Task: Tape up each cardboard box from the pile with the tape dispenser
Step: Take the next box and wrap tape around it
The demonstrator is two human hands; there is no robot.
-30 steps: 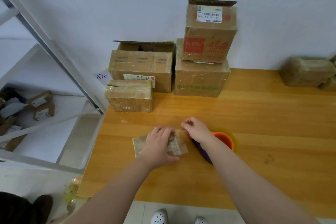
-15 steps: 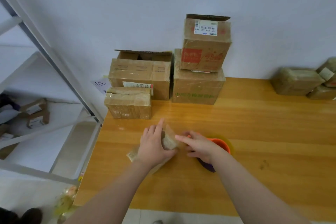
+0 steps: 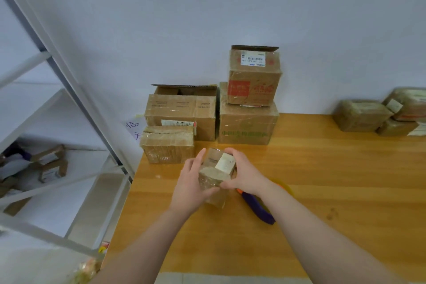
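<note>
Well, blocky, glossy cardboard box (image 3: 214, 177) between left hand (image 3: 190, 183) and right hand (image 3: 247, 174).

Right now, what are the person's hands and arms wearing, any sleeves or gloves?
The left hand and right hand are bare: no gloves, rings, watch or bands visible. Both arms show no sleeves up to the frame's bottom edge.

Both hands, left hand (image 3: 191, 182) and right hand (image 3: 244, 175), grip a small taped box (image 3: 215, 173) above the wooden table (image 3: 322, 191).
</note>
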